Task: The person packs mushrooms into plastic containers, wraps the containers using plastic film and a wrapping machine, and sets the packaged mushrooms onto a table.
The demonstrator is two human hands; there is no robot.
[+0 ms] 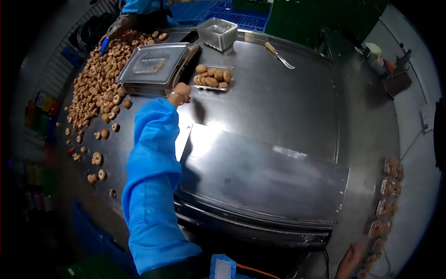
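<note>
A blue sleeve reaches up the steel table, and my left hand point(180, 94) is at its end with the fingers curled, by the front right corner of a weighing scale point(183, 69). What the fingers hold, if anything, is hidden. On the scale lies a clear empty tray point(151, 63). Just right of the scale stands a clear tray of brown mushrooms point(212, 77). My right hand point(349, 261) hangs low at the bottom right, blurred, beside a row of packed mushroom trays point(381, 228); its fingers cannot be made out.
Loose mushrooms point(100, 79) are heaped on the left, where a co-worker's gloved hand point(120, 27) reaches in with something blue. Stacked clear trays point(217, 33) stand at the back. A curved knife point(280, 56) with a light handle lies to their right. A metal sheet point(260, 176) covers the near side.
</note>
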